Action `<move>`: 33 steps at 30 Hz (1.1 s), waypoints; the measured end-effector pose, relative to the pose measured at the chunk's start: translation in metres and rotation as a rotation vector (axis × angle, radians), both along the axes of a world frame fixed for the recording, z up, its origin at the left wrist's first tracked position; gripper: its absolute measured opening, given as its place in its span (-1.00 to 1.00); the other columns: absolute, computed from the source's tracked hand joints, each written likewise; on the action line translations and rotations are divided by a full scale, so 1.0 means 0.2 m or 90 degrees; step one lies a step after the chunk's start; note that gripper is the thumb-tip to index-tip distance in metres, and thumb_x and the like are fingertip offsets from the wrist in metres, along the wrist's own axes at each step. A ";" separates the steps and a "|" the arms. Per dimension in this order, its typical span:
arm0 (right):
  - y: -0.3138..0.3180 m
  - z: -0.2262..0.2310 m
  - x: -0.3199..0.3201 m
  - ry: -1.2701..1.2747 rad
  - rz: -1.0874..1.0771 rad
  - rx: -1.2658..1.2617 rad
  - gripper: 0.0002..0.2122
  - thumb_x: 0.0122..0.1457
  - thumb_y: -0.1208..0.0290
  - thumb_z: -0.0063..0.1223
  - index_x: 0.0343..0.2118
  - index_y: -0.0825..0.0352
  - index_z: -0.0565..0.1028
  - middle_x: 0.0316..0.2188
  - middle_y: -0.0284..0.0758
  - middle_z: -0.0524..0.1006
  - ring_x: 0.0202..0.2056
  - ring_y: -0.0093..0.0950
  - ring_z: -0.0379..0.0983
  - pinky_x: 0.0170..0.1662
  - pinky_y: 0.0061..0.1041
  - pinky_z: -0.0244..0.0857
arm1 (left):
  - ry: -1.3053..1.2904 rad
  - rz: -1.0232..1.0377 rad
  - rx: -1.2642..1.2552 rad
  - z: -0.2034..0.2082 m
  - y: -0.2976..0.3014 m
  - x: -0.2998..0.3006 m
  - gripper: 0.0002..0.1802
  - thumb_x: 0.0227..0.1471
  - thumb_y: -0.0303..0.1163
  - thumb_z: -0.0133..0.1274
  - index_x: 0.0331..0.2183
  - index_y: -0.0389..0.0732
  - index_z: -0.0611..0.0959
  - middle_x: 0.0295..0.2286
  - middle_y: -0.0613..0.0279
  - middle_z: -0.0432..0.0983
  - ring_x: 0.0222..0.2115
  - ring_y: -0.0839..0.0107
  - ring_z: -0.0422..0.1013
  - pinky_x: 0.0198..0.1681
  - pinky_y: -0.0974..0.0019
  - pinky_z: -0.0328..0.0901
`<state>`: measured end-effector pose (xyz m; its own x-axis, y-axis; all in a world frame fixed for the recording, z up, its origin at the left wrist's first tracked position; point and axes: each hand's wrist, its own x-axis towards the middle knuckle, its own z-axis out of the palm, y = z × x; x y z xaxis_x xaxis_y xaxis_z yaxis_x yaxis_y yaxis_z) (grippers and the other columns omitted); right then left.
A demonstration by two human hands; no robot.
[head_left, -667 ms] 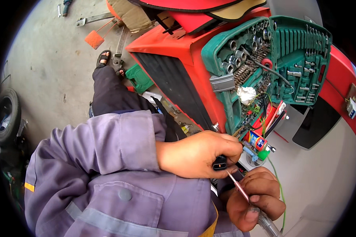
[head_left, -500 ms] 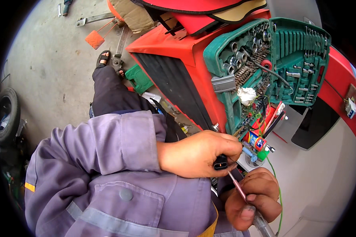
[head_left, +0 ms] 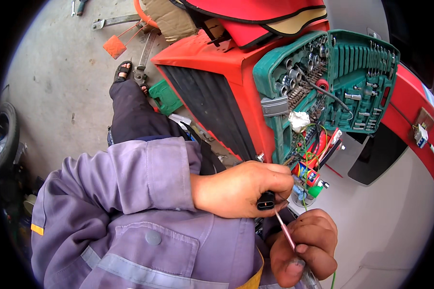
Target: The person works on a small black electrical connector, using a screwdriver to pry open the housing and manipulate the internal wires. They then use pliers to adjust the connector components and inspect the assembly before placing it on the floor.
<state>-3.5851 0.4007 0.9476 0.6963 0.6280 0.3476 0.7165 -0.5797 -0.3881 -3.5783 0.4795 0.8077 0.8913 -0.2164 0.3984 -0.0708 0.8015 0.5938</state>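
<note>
My left hand (head_left: 238,189) is closed round a small black plastic connector (head_left: 265,201), its oval open end facing outward. To its lower right, my right hand (head_left: 309,243) grips a thin screwdriver (head_left: 286,234) with a pink-sleeved shaft and a clear handle. The bare metal tip points up at the connector's lower right edge; whether it touches is too fine to tell. A green wire (head_left: 333,280) shows below the right hand; where it ends is hidden.
Beyond my hands, a green socket-set case (head_left: 264,67) lies opened on a red cabinet (head_left: 197,53). Tangled wires (head_left: 307,149), a white crumpled wad (head_left: 299,121) and a green-capped tube (head_left: 307,174) lie nearby. A tyre (head_left: 7,137) is at the far left.
The right hand and screwdriver have shifted slightly left and down. The left hand keeps its hold on the connector. The surroundings have shifted a little as my view moved.
</note>
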 end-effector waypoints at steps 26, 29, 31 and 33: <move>-0.02 0.01 -0.02 0.231 -0.221 0.084 -0.80 0.09 0.42 0.07 -0.45 0.47 0.37 -0.63 -0.15 0.51 -0.73 -0.48 0.33 -0.68 -0.56 0.17 | -0.062 0.099 0.129 -0.04 0.05 0.01 -0.76 -0.14 -0.39 0.25 -0.50 -0.20 0.48 -0.52 0.16 0.38 -0.48 0.09 0.42 -0.50 0.13 0.28; 0.03 -0.02 0.00 0.296 -0.287 0.160 -0.74 0.19 0.32 0.04 -0.36 0.42 0.27 -0.65 -0.14 0.48 -0.73 -0.61 0.24 -0.68 -0.59 0.13 | -0.060 0.155 0.091 -0.06 0.01 0.01 -0.74 -0.14 -0.36 0.30 -0.54 -0.20 0.50 -0.58 0.20 0.25 -0.62 0.13 0.33 -0.57 0.17 0.19; 0.04 -0.03 0.01 0.331 -0.321 0.200 -0.73 0.20 0.29 0.02 -0.38 0.41 0.26 -0.67 -0.14 0.46 -0.74 -0.62 0.22 -0.68 -0.60 0.11 | -0.078 0.134 0.117 -0.06 0.03 0.02 -0.76 -0.13 -0.36 0.26 -0.52 -0.19 0.49 -0.56 0.19 0.32 -0.56 0.12 0.39 -0.55 0.14 0.24; 0.04 -0.04 0.03 0.353 -0.347 0.215 -0.73 0.20 0.27 -0.04 -0.39 0.39 0.24 -0.70 -0.14 0.41 -0.77 -0.60 0.18 -0.70 -0.60 0.11 | -0.104 0.134 0.153 -0.06 0.05 0.04 -0.77 -0.12 -0.36 0.24 -0.51 -0.18 0.48 -0.55 0.19 0.35 -0.53 0.12 0.41 -0.54 0.13 0.28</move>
<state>-3.5799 0.4091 0.9405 0.9965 0.0795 -0.0244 0.0261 -0.5785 -0.8153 -3.5713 0.4898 0.7948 0.8554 -0.1394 0.4988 -0.3290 0.5975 0.7313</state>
